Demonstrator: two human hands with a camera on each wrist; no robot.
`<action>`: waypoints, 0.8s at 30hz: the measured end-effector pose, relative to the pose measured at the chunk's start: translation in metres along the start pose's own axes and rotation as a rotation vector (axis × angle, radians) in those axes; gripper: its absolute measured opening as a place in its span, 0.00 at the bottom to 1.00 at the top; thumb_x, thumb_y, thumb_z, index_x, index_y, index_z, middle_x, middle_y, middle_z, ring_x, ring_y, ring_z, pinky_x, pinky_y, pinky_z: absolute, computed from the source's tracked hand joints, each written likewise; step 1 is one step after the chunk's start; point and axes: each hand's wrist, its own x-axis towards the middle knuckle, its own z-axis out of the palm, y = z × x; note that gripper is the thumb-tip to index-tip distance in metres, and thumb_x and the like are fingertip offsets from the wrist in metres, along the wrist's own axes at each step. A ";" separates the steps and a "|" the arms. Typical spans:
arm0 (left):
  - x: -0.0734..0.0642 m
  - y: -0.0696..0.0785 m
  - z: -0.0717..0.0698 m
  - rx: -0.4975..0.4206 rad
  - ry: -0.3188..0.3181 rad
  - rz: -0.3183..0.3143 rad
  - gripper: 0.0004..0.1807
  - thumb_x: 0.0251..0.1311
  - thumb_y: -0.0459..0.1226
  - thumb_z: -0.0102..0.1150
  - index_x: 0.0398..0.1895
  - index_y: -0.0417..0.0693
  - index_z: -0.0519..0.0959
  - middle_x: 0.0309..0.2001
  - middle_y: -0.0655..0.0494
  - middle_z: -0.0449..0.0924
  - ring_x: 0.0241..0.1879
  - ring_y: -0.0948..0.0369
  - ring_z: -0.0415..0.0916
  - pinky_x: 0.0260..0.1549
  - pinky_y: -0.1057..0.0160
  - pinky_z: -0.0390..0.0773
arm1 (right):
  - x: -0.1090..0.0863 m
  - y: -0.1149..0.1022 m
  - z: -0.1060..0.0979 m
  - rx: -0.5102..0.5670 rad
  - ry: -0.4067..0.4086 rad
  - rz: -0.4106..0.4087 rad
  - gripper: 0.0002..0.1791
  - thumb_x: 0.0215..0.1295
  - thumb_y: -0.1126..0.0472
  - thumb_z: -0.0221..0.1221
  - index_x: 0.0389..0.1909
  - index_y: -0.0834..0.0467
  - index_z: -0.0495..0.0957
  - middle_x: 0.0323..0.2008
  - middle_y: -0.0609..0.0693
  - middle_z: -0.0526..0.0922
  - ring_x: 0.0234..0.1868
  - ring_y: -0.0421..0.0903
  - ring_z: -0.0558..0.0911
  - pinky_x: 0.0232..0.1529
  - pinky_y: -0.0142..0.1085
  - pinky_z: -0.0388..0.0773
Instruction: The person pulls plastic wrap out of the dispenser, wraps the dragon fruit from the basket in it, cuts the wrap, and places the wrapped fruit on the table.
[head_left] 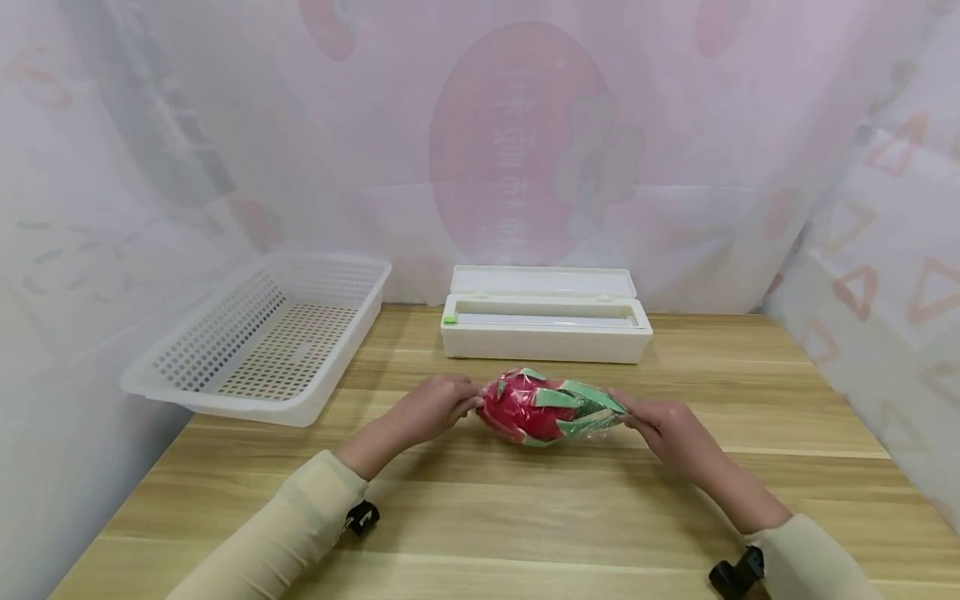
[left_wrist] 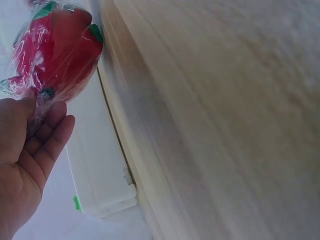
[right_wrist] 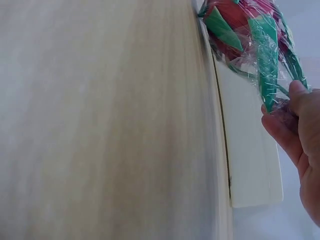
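A red dragon fruit [head_left: 525, 407] with green scale tips, wrapped in clear plastic film, is held between both hands above the wooden table. My left hand [head_left: 435, 410] pinches the gathered film at the fruit's rounded left end; in the left wrist view, thumb and fingers close on the twisted plastic [left_wrist: 42, 107]. At the other end, my right hand [head_left: 671, 433] pinches the film around the green leaf tips. The right wrist view shows the thumb pressing the crumpled film [right_wrist: 287, 112] against the fingers. Behind the fruit stands a white cling film dispenser [head_left: 543, 342], its lid raised.
To the left on the wooden table [head_left: 480, 517] is a white perforated plastic basket [head_left: 333, 379], overhanging the table's left edge. A green slider [head_left: 450, 319] sits on the dispenser's left end. Printed pale curtains [head_left: 675, 167] enclose the back and sides.
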 end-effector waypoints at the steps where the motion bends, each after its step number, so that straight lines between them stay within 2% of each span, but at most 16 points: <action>1: 0.000 0.000 0.000 -0.007 0.006 0.000 0.13 0.68 0.37 0.57 0.50 0.39 0.83 0.33 0.56 0.80 0.28 0.66 0.75 0.30 0.68 0.77 | 0.000 0.000 0.000 0.009 0.004 0.016 0.27 0.49 0.77 0.68 0.54 0.67 0.79 0.43 0.58 0.85 0.40 0.49 0.86 0.34 0.36 0.83; 8: 0.001 -0.001 0.002 -0.044 0.038 0.017 0.11 0.66 0.36 0.58 0.46 0.40 0.84 0.35 0.53 0.84 0.25 0.70 0.74 0.29 0.71 0.77 | 0.004 -0.004 0.000 0.047 0.047 0.116 0.22 0.47 0.77 0.69 0.47 0.66 0.83 0.37 0.56 0.87 0.33 0.44 0.86 0.25 0.26 0.78; 13: 0.003 0.000 0.003 -0.085 0.047 0.016 0.10 0.66 0.36 0.58 0.44 0.41 0.85 0.34 0.54 0.85 0.26 0.70 0.75 0.28 0.71 0.77 | 0.005 -0.005 0.000 0.061 0.047 0.138 0.21 0.49 0.77 0.68 0.47 0.67 0.83 0.36 0.57 0.86 0.31 0.43 0.86 0.24 0.25 0.77; 19: 0.004 0.004 0.002 -0.056 0.028 -0.009 0.11 0.67 0.38 0.58 0.46 0.42 0.85 0.38 0.54 0.84 0.36 0.63 0.79 0.36 0.66 0.80 | 0.003 -0.001 0.000 0.085 -0.023 0.120 0.22 0.52 0.77 0.66 0.50 0.70 0.80 0.40 0.60 0.85 0.38 0.51 0.86 0.31 0.32 0.82; 24: 0.003 0.006 0.001 -0.028 0.004 0.008 0.15 0.68 0.39 0.57 0.54 0.42 0.82 0.42 0.52 0.83 0.41 0.60 0.80 0.41 0.62 0.80 | -0.002 0.001 0.000 0.020 -0.105 0.103 0.24 0.53 0.75 0.67 0.54 0.71 0.77 0.45 0.61 0.84 0.44 0.54 0.85 0.38 0.42 0.83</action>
